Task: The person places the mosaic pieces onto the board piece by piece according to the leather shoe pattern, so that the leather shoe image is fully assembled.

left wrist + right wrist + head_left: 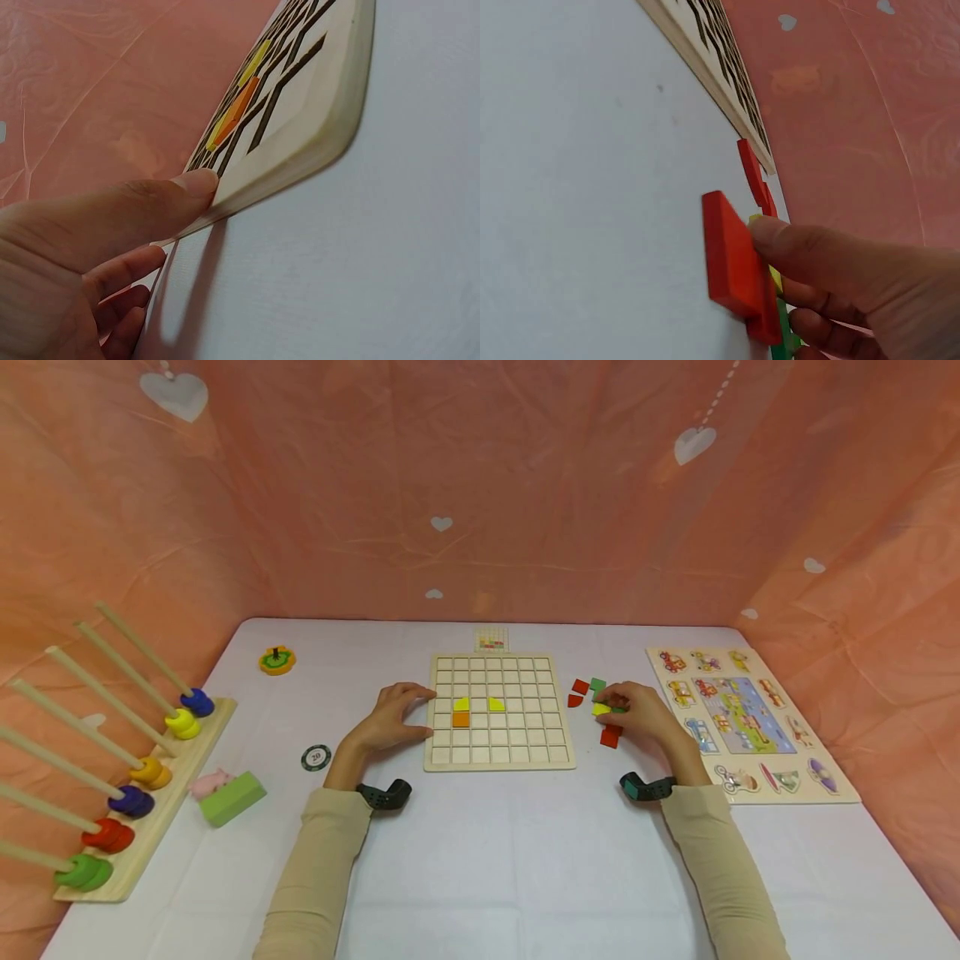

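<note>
A wooden grid board (517, 752) lies mid-table with two yellow pieces (497, 704) and an orange square (461, 720) in its cells. At the board's left edge is my left hand (388, 720); its thumb (196, 184) rests on the rim, with the other fingers loosely bent beside it. To the right of the board, my right hand (637, 710) pinches a yellow piece (601, 709) among loose pieces, its index fingertip partly hidden. Around it lie red squares (610, 737), a red quarter-round (575, 701) and green pieces (597, 684).
Behind the board is a small pattern card (491, 639). A picture puzzle (705, 668) lies right. On the left are a peg stacker (168, 777), a green block (232, 798), a pink pig figure (210, 783), a round "20" chip (316, 757) and a yellow-green toy (277, 660).
</note>
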A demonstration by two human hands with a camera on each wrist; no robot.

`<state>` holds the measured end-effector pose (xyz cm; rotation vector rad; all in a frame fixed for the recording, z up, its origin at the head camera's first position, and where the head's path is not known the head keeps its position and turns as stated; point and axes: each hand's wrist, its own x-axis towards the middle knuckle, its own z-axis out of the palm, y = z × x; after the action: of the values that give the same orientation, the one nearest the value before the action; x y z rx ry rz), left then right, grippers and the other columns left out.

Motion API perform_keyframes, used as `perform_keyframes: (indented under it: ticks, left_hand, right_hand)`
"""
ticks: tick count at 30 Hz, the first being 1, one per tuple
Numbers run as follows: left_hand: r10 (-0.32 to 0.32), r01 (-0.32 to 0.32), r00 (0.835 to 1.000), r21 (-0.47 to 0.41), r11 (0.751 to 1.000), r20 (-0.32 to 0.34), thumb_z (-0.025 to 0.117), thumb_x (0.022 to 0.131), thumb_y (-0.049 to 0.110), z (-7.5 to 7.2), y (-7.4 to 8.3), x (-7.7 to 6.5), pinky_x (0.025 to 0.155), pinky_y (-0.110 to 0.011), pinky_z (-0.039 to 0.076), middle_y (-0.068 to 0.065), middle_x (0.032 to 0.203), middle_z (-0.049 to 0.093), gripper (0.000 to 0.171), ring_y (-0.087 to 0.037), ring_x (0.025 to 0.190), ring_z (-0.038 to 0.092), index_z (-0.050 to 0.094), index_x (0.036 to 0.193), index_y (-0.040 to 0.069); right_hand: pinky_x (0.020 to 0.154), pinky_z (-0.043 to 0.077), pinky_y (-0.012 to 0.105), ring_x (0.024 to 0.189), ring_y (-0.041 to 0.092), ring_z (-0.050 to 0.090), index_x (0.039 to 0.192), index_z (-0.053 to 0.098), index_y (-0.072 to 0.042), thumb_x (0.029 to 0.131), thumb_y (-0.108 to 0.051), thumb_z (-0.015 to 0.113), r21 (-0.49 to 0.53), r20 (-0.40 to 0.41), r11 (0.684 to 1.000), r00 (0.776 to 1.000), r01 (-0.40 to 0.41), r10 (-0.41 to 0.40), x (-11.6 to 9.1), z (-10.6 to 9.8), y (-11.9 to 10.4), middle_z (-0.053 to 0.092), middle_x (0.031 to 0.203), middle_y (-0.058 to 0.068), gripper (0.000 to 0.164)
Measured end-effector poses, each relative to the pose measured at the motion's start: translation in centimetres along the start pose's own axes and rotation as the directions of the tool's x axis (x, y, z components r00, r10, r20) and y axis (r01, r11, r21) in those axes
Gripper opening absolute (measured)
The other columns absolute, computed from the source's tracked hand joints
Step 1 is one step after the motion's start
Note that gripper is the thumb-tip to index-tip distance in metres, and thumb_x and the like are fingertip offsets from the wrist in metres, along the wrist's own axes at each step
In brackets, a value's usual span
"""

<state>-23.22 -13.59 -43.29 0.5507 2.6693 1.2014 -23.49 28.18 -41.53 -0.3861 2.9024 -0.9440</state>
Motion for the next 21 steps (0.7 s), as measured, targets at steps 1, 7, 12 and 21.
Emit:
perform_keyframes:
  ticks: [1, 7, 12, 21]
  left_hand:
    - [0.004, -0.004, 1.0, -0.001, 1.0, -0.001, 0.075, 0.076, 0.013, 0.0, 0.0, 0.0, 0.108, -0.055, 0.017, -0.016, 0.137, 0.036, 0.059, -0.034, 0.132, 0.019, 0.052, 0.13, 0.008]
    - [0.001, -0.001, 1.0, 0.004, 1.0, -0.002, 0.074, 0.076, 0.014, 0.0, -0.1, 0.0, 0.108, -0.055, 0.018, -0.016, 0.137, 0.036, 0.059, -0.034, 0.132, 0.019, 0.051, 0.13, 0.008]
    - [0.004, -0.004, 1.0, 0.006, 1.0, -0.001, 0.074, 0.076, 0.014, 0.0, -0.1, 0.0, 0.108, -0.055, 0.017, -0.016, 0.137, 0.036, 0.059, -0.034, 0.132, 0.019, 0.051, 0.13, 0.008]
    - [0.008, -0.008, 1.0, 0.009, 1.0, -0.001, 0.075, 0.076, 0.013, 0.0, -0.1, 0.1, 0.108, -0.055, 0.017, -0.016, 0.137, 0.037, 0.059, -0.034, 0.132, 0.019, 0.052, 0.13, 0.007]
  right_hand:
    - [0.077, 0.045, 0.035, 0.085, 0.024, 0.053, 0.102, 0.066, -0.005, 0.079, -0.018, 0.074, -0.004, 0.004, 1.0, 1.0, 0.001, -0.001, 0.0, 0.1, 0.1, 0.062, 0.094, 0.011, 0.027]
    - [0.077, 0.045, 0.035, 0.085, 0.024, 0.053, 0.102, 0.065, -0.003, 0.08, -0.014, 0.073, -0.011, 0.025, 1.0, 1.0, -0.007, 0.007, 0.1, 0.1, 0.0, 0.061, 0.093, 0.011, 0.026]
    - [0.076, 0.045, 0.033, 0.084, 0.023, 0.052, 0.102, 0.067, -0.001, 0.079, -0.015, 0.074, -0.01, 0.016, 1.0, 1.0, 0.013, -0.013, 0.2, 0.1, -0.6, 0.06, 0.092, 0.01, 0.028]
    - [0.072, 0.048, 0.034, 0.082, 0.025, 0.055, 0.099, 0.068, 0.0, 0.074, -0.009, 0.077, 0.073, -0.051, 0.972, 0.974, 0.225, -0.222, 1.3, 1.3, -3.5, 0.061, 0.091, 0.01, 0.028]
